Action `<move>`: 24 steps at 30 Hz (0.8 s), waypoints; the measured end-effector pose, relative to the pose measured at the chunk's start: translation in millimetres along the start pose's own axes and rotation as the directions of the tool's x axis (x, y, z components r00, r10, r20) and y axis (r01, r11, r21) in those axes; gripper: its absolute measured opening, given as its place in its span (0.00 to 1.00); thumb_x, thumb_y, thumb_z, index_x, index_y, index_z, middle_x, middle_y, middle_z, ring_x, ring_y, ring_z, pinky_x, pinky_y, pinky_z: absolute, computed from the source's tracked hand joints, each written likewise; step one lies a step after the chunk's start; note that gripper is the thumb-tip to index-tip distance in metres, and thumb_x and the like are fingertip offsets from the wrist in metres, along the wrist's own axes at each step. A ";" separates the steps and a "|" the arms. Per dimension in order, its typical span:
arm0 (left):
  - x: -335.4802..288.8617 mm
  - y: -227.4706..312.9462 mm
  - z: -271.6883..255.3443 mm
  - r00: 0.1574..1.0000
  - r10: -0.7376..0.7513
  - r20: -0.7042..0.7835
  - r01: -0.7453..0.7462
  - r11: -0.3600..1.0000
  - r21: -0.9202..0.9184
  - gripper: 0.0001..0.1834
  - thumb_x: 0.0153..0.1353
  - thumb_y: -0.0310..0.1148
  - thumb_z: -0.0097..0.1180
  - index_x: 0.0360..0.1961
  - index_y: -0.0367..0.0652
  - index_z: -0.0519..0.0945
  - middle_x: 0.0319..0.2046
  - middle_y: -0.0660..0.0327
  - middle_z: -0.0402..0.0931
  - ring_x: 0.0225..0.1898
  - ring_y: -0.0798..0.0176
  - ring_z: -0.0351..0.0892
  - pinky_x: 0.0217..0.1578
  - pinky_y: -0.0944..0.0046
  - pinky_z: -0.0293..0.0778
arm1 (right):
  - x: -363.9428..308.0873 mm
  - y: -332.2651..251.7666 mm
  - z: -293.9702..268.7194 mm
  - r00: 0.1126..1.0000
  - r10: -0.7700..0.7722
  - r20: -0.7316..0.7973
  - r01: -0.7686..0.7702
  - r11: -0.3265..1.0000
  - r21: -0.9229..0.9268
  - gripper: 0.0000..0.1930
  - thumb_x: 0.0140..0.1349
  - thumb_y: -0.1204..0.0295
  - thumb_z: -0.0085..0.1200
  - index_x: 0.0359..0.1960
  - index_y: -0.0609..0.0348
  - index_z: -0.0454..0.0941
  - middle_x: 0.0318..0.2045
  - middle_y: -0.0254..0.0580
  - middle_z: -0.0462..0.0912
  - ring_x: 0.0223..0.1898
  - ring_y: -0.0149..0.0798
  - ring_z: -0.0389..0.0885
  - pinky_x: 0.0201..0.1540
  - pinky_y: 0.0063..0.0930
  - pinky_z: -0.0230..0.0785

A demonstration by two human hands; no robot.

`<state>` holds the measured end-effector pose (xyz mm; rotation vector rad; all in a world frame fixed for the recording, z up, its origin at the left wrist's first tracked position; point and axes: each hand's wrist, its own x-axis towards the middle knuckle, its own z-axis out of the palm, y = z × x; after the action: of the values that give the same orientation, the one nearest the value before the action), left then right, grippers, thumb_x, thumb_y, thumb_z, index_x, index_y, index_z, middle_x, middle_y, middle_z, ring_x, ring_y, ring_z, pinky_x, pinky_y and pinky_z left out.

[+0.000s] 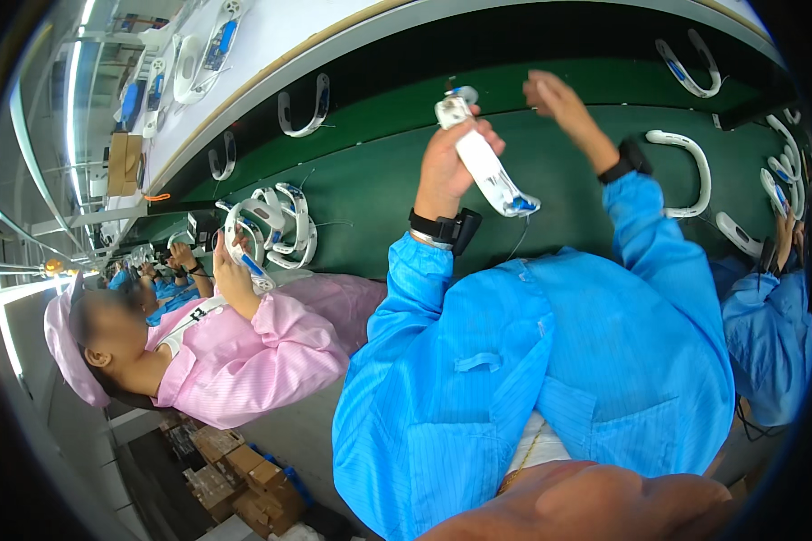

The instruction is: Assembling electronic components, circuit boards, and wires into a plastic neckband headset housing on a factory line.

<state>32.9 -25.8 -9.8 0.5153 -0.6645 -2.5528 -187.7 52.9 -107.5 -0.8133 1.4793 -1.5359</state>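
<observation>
My left hand [451, 160] is closed around a white curved U-shaped housing [485, 167], seen nearly edge-on. Blue parts and a thin wire show at its lower end, and a small round piece sticks out past its upper end. To the right of it, apart from the housing, my right hand [561, 101] is raised over the green work surface [379, 185]. Its fingers are curled together; whatever they may hold is too small or hidden to make out. Another white U-shaped housing [699, 176] lies to the right of my right forearm.
Left of me, a person in pink [262, 361] handles white housings [284, 225] in a cluster. Another person in blue [767, 334] works at the right. Several U-shaped housings [305, 113] lie along the far strip beneath a raised shelf edge [334, 41]. Cardboard boxes [253, 478] stand behind.
</observation>
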 end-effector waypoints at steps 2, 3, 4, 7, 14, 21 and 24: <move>6.3 16.0 -7.8 0.995 0.077 -0.069 -0.087 0.985 -0.149 0.09 0.60 0.28 0.52 0.41 0.37 0.72 0.29 0.57 0.73 0.33 0.59 0.75 0.41 0.54 0.75 | -45.3 38.0 14.0 0.906 0.315 0.284 -0.373 0.910 0.181 0.39 0.65 0.38 0.31 0.65 0.58 0.57 0.54 0.50 0.74 0.52 0.42 0.75 0.53 0.34 0.67; 11.9 23.7 -11.9 0.996 0.091 -0.021 -0.093 0.968 -0.233 0.07 0.60 0.28 0.52 0.38 0.37 0.73 0.29 0.58 0.73 0.34 0.60 0.74 0.43 0.55 0.74 | -65.0 72.7 23.8 0.841 0.350 0.412 -0.504 0.784 0.362 0.43 0.62 0.34 0.29 0.67 0.57 0.54 0.54 0.54 0.73 0.52 0.44 0.75 0.51 0.38 0.69; 14.8 30.0 -18.2 0.986 0.144 -0.081 -0.160 0.954 -0.253 0.06 0.61 0.28 0.51 0.36 0.38 0.73 0.29 0.59 0.72 0.34 0.60 0.74 0.43 0.55 0.74 | -86.4 73.6 38.2 0.797 0.362 0.483 -0.549 0.768 0.330 0.43 0.61 0.34 0.29 0.66 0.57 0.55 0.55 0.60 0.71 0.50 0.46 0.77 0.49 0.40 0.72; 16.9 44.7 -25.6 0.953 0.243 -0.181 -0.282 0.930 -0.236 0.04 0.62 0.29 0.50 0.34 0.39 0.72 0.29 0.60 0.71 0.33 0.61 0.72 0.44 0.56 0.73 | -122.0 63.4 49.8 0.696 0.240 0.677 -0.693 0.473 0.544 0.32 0.68 0.45 0.36 0.62 0.58 0.62 0.42 0.55 0.80 0.36 0.41 0.82 0.37 0.30 0.76; 14.2 59.5 -44.8 0.835 0.433 -0.340 -0.487 0.869 -0.091 0.06 0.64 0.28 0.48 0.30 0.38 0.69 0.28 0.59 0.69 0.31 0.61 0.70 0.44 0.55 0.72 | -117.2 4.7 -28.8 0.988 0.039 0.150 -0.153 0.401 0.903 0.20 0.62 0.82 0.42 0.57 0.71 0.63 0.50 0.57 0.75 0.38 0.34 0.81 0.38 0.20 0.78; 12.9 49.0 -50.7 0.810 0.444 -0.383 -0.521 0.845 -0.122 0.08 0.66 0.31 0.46 0.31 0.40 0.69 0.29 0.61 0.69 0.33 0.61 0.70 0.46 0.55 0.71 | -107.9 -73.9 -18.5 0.969 -0.242 -0.056 0.240 0.970 -0.032 0.05 0.59 0.78 0.52 0.33 0.66 0.79 0.36 0.43 0.82 0.25 0.30 0.74 0.27 0.21 0.66; 9.1 42.0 -40.1 0.850 0.385 -0.361 -0.470 0.863 -0.187 0.10 0.68 0.35 0.45 0.33 0.40 0.68 0.30 0.60 0.68 0.33 0.61 0.70 0.47 0.54 0.71 | -113.8 -104.5 41.7 0.863 -0.442 0.244 0.500 0.817 -0.287 0.11 0.59 0.72 0.51 0.20 0.63 0.73 0.22 0.39 0.74 0.19 0.30 0.66 0.23 0.27 0.57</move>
<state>57.2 -77.8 -22.4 0.5823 -0.2691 -2.0296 -113.6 131.2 10.8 -1.5812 1.5086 -1.5222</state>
